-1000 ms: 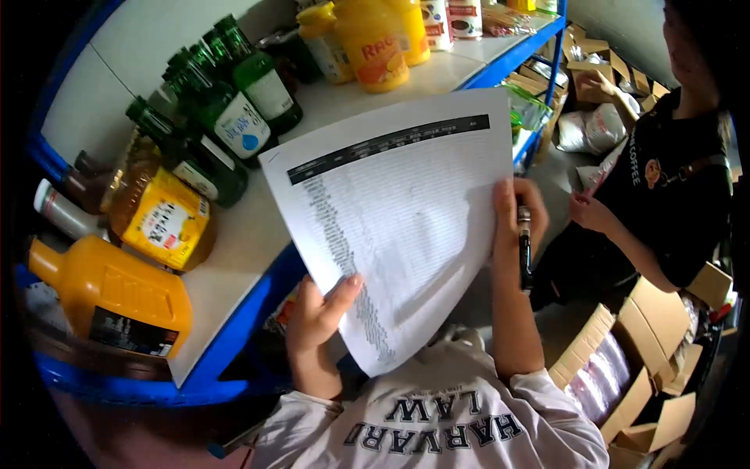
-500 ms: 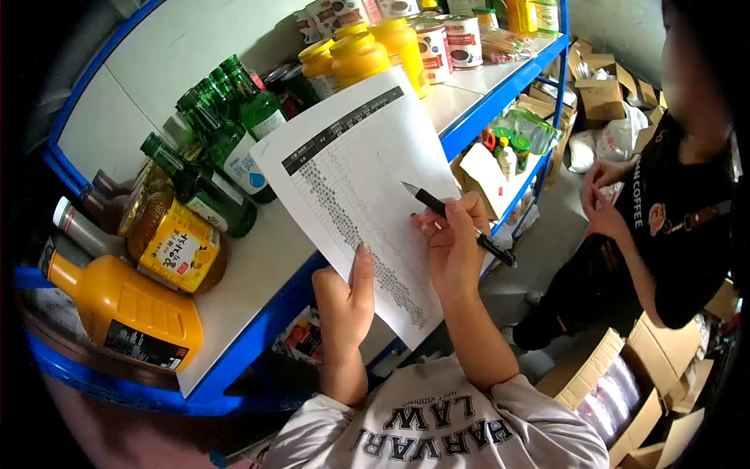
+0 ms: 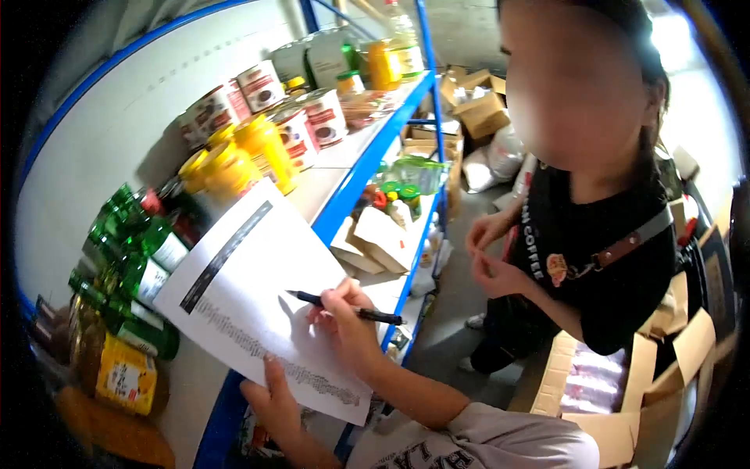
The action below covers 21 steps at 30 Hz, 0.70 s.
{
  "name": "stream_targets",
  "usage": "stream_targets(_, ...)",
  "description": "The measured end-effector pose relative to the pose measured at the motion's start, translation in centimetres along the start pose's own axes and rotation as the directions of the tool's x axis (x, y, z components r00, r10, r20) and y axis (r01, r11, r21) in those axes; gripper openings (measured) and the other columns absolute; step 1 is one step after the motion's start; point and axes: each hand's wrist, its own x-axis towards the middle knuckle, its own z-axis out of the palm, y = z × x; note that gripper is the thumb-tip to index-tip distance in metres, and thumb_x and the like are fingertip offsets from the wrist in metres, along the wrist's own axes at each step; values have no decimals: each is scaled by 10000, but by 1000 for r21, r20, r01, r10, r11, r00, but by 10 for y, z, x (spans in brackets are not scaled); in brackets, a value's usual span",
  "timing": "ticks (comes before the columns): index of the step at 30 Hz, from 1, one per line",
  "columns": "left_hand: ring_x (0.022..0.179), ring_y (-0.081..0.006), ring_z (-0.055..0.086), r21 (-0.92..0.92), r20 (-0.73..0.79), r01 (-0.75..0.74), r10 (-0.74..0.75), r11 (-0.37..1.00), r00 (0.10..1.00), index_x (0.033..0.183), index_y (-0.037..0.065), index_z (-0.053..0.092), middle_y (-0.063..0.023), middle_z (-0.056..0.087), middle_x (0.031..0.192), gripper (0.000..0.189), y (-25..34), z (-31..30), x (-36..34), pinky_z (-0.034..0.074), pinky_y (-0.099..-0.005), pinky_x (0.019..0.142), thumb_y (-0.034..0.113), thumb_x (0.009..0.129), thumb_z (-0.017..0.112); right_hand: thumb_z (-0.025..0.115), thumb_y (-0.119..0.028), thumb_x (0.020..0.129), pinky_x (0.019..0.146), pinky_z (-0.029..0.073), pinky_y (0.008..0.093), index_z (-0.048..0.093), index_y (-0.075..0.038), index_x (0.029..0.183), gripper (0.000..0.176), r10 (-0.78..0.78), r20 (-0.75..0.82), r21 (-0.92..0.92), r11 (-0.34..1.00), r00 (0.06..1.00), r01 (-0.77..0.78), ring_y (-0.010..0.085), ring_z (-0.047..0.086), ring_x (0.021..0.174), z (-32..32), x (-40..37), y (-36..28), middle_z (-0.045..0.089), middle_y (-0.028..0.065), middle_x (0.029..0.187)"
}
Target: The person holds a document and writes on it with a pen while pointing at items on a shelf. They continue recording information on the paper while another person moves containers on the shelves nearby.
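Note:
A printed sheet of paper [image 3: 250,281] with a dark header band and rows of small text is tilted in front of me, over the shelf's front edge. My left hand [image 3: 275,406] grips its lower edge, thumb on top and the fingers hidden beneath. Between the fingers of my right hand [image 3: 348,324] is a black pen [image 3: 381,316], its tip pointing left, close over the blank middle of the sheet. Green glass bottles [image 3: 144,273] and a jar with a yellow label [image 3: 126,377] lie on the shelf left of the paper.
Yellow jars [image 3: 262,148] and red-and-white cans [image 3: 322,117] line the blue-edged shelf [image 3: 367,148] beyond the sheet. At right stands a person in a black shirt [image 3: 582,234], hands together. Open cardboard boxes [image 3: 609,434] sit at lower right; more boxes [image 3: 480,113] are at the back.
My view has swung right and up, bringing more of the other person into sight. Paper, pen and both hands appear further left and lower; the hold on each is the same.

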Motion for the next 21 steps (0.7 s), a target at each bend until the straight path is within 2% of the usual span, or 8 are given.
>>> stream_targets(2, 803, -187, 497, -33, 73, -35, 37, 999, 997, 923, -85, 408, -177, 519, 907, 388, -3, 1, 2, 425, -305, 681, 264, 806, 533, 461, -107, 808, 538, 413, 193, 398, -88, 716, 112, 49, -2, -62, 997, 999, -49, 107, 511, 586, -5, 2, -5, 537, 81, 662)
stream_targets(3, 801, -185, 496, -31, 45, -12, 14, 999, 999, 928, -83, 408, -176, 519, 907, 389, -2, 3, 0, 425, -303, 680, 265, 806, 535, 466, -100, 805, 558, 415, 194, 391, -89, 721, 113, 72, 5, -52, 996, 997, -71, 104, 514, 598, -3, 0, -12, 535, 75, 674)
stream_targets(6, 791, -182, 494, -33, -18, 25, -25, 999, 1000, 931, -79, 412, -172, 520, 904, 389, -2, 4, -2, 426, -300, 677, 267, 805, 538, 469, -92, 806, 573, 416, 202, 384, -87, 727, 116, 11, 11, 35, 999, 1000, -12, 104, 514, 607, -4, -1, -8, 521, 61, 672)
stream_targets(8, 783, -181, 495, -82, -15, 14, -15, 996, 1000, 920, -81, 421, -171, 522, 897, 385, -4, 2, -1, 426, -300, 674, 267, 805, 539, 472, -90, 809, 583, 418, 214, 384, -84, 725, 121, -2, 14, -1, 1000, 1000, 2, 110, 517, 611, -4, -2, -9, 501, 48, 654)
stream_targets(11, 775, -182, 498, -7, -38, 40, -40, 999, 998, 894, -77, 439, -170, 526, 884, 384, -2, 1, -2, 426, -300, 671, 281, 803, 540, 470, -89, 811, 588, 418, 220, 386, -84, 726, 120, -14, 31, 10, 1000, 999, 14, 113, 518, 617, -6, -4, -9, 499, 48, 652)
stream_targets(14, 767, -188, 503, 27, -6, -15, 15, 1000, 1000, 884, -75, 450, -175, 531, 868, 404, -6, -5, 0, 428, -303, 663, 310, 799, 540, 464, -104, 818, 583, 416, 221, 392, -83, 723, 121, -58, 68, 25, 998, 996, 57, 106, 510, 613, -7, -7, -1, 499, 45, 647)
stream_targets(17, 753, -189, 503, 87, -39, 90, -87, 992, 995, 906, -80, 449, -177, 534, 861, 441, -1, -7, 1, 429, -298, 654, 339, 797, 534, 456, -135, 828, 576, 413, 224, 399, -80, 718, 136, -87, 84, -28, 996, 993, 90, 95, 496, 607, -4, -9, -4, 490, 33, 631)
stream_targets(21, 744, -187, 504, 46, -53, 62, -60, 997, 997, 925, -97, 445, -181, 536, 860, 466, -13, -14, 3, 430, -293, 647, 344, 800, 527, 461, -128, 827, 572, 417, 223, 398, -85, 716, 135, -115, 109, -24, 993, 987, 118, 94, 500, 606, -3, -11, 2, 488, 28, 617)
